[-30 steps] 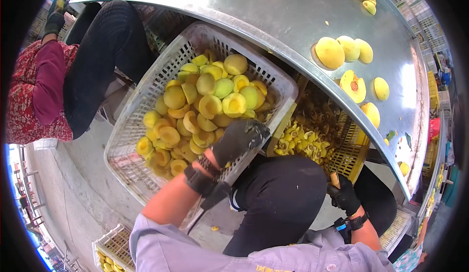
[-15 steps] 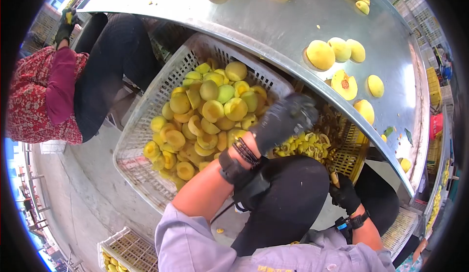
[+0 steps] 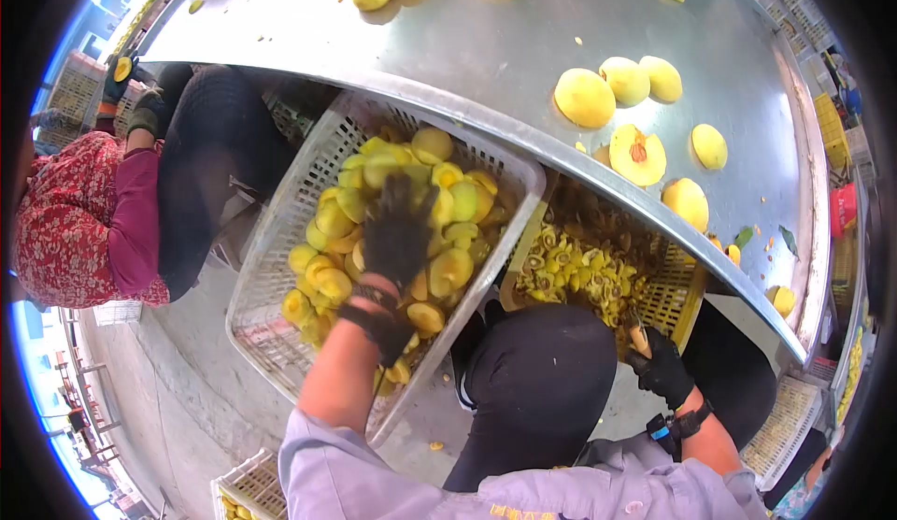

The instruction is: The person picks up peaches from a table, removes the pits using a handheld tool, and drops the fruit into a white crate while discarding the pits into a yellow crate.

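Note:
My left hand (image 3: 397,235), in a black glove, lies over the heap of halved yellow fruit (image 3: 448,272) in the white crate (image 3: 252,319); its fingers are spread and touch the fruit. My right hand (image 3: 662,369), also gloved in black, is closed around the wooden handle of a tool (image 3: 639,339) beside my knee. The tool's tip is hard to make out against the yellow crate (image 3: 690,310), which holds pits and yellow scraps (image 3: 579,272).
A metal table (image 3: 505,43) with fruit halves (image 3: 585,98) on it overhangs both crates. At the left sits a co-worker (image 3: 89,216) in a red patterned top. Another crate (image 3: 262,483) with fruit stands on the floor at the lower left.
My left hand has moved left from above the scraps into the white crate, and its fingers have spread over the fruit. My right hand still grips the tool. The view has shifted slightly.

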The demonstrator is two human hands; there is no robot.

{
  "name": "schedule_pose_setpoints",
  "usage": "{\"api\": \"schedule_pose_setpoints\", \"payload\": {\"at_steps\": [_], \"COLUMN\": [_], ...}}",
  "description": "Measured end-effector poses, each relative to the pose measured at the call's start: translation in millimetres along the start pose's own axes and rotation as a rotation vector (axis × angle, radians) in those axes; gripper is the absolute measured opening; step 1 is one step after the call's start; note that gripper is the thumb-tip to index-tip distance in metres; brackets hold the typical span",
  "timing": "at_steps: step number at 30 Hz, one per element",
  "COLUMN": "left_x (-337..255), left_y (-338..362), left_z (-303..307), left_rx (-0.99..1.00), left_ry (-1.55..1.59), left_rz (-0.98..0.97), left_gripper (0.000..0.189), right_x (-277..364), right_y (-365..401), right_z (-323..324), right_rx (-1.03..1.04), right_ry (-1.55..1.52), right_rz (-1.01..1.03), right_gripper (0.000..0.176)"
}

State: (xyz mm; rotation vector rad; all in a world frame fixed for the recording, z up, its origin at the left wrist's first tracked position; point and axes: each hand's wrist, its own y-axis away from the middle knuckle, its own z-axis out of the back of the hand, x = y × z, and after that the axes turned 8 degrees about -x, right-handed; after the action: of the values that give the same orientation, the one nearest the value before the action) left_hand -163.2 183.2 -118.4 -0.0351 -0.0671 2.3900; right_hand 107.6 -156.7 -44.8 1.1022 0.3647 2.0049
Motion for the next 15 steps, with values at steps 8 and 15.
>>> {"api": "schedule_pose_setpoints", "payload": {"at_steps": [8, 15], "left_x": [50.0, 38.8], "left_y": [-74.9, 15.2], "left_z": [-7.7, -10.3], "left_rx": [-0.015, -0.023], "left_ry": [-0.180, -0.083], "left_rz": [0.308, 0.127], "left_gripper": [0.066, 0.060], "right_x": [10.9, -20.9], "right_y": [0.8, -5.1], "right_z": [1.3, -5.1], "right_rx": [0.014, -0.110], "right_ry": [0.008, 0.105], "right_rz": [-0.082, 0.338], "right_gripper": [0.030, 0.037]}}
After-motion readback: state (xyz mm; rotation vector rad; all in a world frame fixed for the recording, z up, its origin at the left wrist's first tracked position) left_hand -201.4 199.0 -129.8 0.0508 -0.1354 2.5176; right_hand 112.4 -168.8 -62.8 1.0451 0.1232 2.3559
